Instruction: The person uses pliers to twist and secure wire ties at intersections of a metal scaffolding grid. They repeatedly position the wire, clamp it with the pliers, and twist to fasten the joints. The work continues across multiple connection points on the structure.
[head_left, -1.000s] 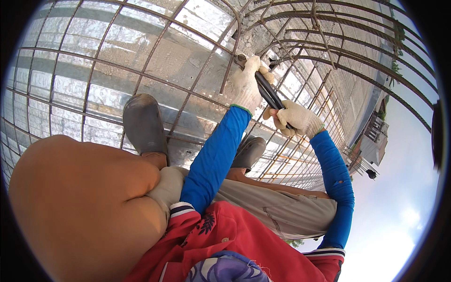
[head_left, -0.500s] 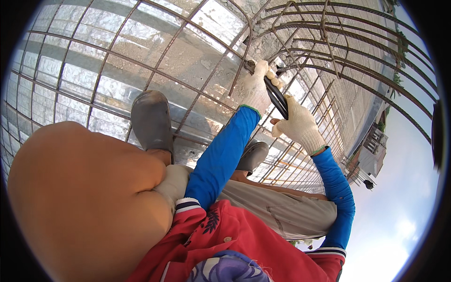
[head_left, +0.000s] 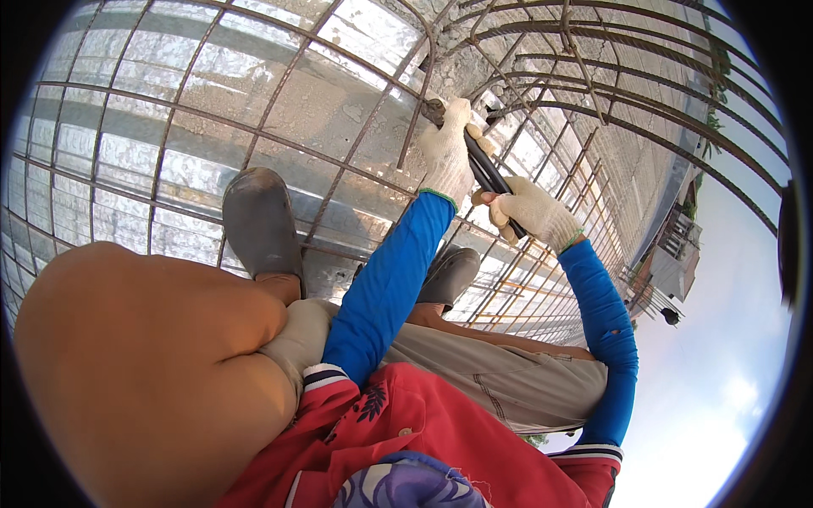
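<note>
left hand: gloved in white knit, raised over the rebar grid. its fingers are wrapped around the head end of a black-handled pincer tool, at a crossing of bars near the top centre of the view. the metal head of the tool is just visible above the glove, touching a bar.

right hand: gloved the same, lower and to the right. its fingers are wrapped around the lower part of the tool handles.

the tool runs on a slant between the two hands, upper left to lower right. both forearms wear blue sleeves.

two grey shoes rest on the grid bars, the nearer one beside the left forearm. curved bars arch at upper right.
</note>
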A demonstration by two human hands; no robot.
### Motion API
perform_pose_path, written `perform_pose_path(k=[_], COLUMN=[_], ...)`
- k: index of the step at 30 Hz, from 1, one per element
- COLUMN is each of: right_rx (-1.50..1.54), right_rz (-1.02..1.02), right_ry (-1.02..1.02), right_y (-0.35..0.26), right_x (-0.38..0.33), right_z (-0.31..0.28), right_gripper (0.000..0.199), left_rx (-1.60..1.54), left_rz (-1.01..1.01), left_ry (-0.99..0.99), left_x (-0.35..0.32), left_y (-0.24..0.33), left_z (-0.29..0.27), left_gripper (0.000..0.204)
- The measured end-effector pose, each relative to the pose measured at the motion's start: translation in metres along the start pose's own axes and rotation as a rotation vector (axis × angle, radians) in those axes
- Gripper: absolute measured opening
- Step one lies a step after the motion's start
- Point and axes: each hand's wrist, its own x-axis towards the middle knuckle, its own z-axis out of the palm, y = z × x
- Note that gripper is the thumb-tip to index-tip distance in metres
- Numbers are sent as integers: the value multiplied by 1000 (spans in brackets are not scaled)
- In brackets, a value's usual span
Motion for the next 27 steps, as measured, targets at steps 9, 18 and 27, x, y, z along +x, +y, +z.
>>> perform_pose_path(k=[9, 18, 27], right_rx=[-868, 62, 485], right_rz=[-211, 10, -64], right_ry=[628, -14, -33], right_y=[20, 19, 31], right_x=[8, 3, -29], right_z=[33, 6, -8], right_gripper=[45, 34, 63], left_rx=[56, 123, -177], left_rz=[20, 68, -55], left_ry=[102, 73, -176], left_x=[-1, 5, 1], left_y=[1, -6, -24], left_z=[8, -1, 3], left_gripper=[31, 39, 38])
